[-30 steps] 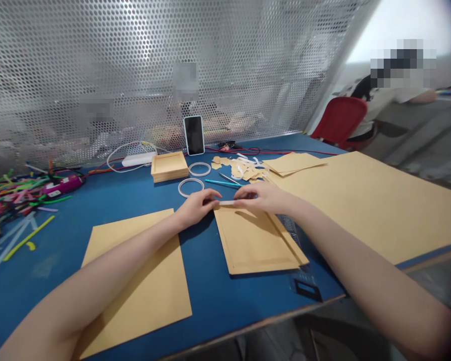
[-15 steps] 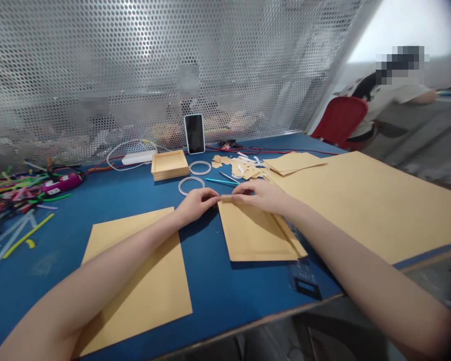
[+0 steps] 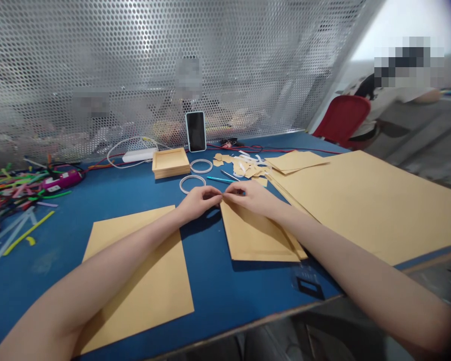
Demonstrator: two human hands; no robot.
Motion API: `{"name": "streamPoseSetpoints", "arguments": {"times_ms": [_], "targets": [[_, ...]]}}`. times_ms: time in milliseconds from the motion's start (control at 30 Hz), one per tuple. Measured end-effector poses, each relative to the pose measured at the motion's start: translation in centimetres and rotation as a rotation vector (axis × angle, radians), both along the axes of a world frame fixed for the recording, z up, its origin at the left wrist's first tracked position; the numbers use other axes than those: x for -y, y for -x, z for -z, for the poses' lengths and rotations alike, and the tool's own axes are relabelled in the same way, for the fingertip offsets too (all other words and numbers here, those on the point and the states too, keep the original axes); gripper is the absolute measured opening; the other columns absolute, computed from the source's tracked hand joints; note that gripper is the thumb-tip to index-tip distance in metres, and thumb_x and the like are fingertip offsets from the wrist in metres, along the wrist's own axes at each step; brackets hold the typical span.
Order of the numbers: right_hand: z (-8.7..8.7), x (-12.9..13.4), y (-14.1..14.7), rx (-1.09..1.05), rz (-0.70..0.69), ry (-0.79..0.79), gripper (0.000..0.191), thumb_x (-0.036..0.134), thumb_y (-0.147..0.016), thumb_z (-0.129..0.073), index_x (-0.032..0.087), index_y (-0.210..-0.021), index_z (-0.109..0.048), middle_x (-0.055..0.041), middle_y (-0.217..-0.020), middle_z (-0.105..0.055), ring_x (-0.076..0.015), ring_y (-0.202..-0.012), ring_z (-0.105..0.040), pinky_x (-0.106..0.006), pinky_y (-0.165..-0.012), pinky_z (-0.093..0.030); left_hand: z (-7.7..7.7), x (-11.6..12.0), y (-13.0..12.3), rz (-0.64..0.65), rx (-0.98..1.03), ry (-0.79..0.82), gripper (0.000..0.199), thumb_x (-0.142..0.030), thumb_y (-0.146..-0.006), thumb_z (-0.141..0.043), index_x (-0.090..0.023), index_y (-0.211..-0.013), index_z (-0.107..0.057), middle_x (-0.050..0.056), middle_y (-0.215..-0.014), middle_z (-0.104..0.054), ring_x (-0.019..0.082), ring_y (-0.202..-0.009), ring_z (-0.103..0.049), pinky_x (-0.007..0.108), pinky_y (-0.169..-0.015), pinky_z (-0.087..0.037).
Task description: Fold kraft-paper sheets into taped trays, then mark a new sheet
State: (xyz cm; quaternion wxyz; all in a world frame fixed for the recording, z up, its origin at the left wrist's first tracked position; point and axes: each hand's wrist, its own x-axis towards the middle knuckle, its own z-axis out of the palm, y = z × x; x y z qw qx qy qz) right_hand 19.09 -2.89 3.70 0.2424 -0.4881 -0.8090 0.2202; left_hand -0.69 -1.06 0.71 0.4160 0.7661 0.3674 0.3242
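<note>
Tan paper (image 3: 257,240) lies on the blue tabletop (image 3: 210,286); right edge folded.

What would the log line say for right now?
left hand: pinching far-left corner of folded sheet | right hand: pinching same corner | flat sheet: left of folded sheet | phone: upright

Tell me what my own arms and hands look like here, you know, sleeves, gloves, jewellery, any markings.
Your left arm and right arm are bare as far as they show, with no sleeve in view. Neither your left hand nor your right hand wears a glove. I see no watch, bracelet or marking; some fingers are hidden, so I can't rule out rings.
</note>
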Motion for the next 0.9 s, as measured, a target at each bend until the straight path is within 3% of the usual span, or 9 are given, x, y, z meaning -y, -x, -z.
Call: {"name": "streamPoseSetpoints", "arguments": {"times_ms": [167, 267, 467, 900], "targets": [[0.34, 0.30, 0.43, -0.169, 0.022, -0.047, 0.016, 0.034, -0.081, -0.061, 0.019, -0.085, -0.064, -0.0028, -0.078, -0.068, -0.0154, -0.070, -0.061, -0.026, -0.065, -0.046, -0.05, -0.06, -0.03, -0.027, 0.001, -0.007, 0.022, -0.035, -0.085, -0.058, -0.014, -0.083, -0.067, 0.002, -0.073, -0.068, 0.016, -0.070, -0.063, 0.026, -0.067, -0.048], [0.05, 0.56, 0.43, -0.099, 0.042, -0.134, 0.013, 0.030, -0.082, -0.059, 0.020, -0.081, -0.066, -0.0025, -0.078, -0.069, -0.0163, -0.072, -0.061, -0.027, -0.067, -0.045, -0.08, -0.08, -0.02, -0.034, 0.000, -0.007, 0.023, -0.036, -0.084, -0.059, -0.015, -0.082, -0.067, 0.002, -0.074, -0.069, 0.016, -0.070, -0.063, 0.026, -0.067, -0.048], [0.04, 0.37, 0.19, 0.157, 0.021, -0.242, 0.024, 0.034, -0.087, -0.053, 0.023, -0.089, -0.074, -0.0044, -0.092, -0.075, -0.0213, -0.085, -0.064, -0.032, -0.076, -0.045, -0.11, -0.13, -0.01, -0.025, 0.008, 0.011, 0.023, -0.036, -0.084, -0.059, -0.014, -0.082, -0.068, 0.002, -0.074, -0.069, 0.017, -0.071, -0.064, 0.025, -0.066, -0.047], [0.22, 0.41, 0.50, 0.149, 0.032, -0.206, 0.025, 0.033, -0.087, -0.053, 0.024, -0.090, -0.076, -0.0029, -0.092, -0.076, -0.0212, -0.085, -0.066, -0.031, -0.074, -0.047, 0.09, -0.21, 0.00, -0.011, 0.016, 0.012, 0.020, -0.032, -0.085, -0.058, -0.014, -0.082, -0.066, 0.003, -0.076, -0.069, 0.017, -0.073, -0.064, 0.026, -0.069, -0.047]]}}
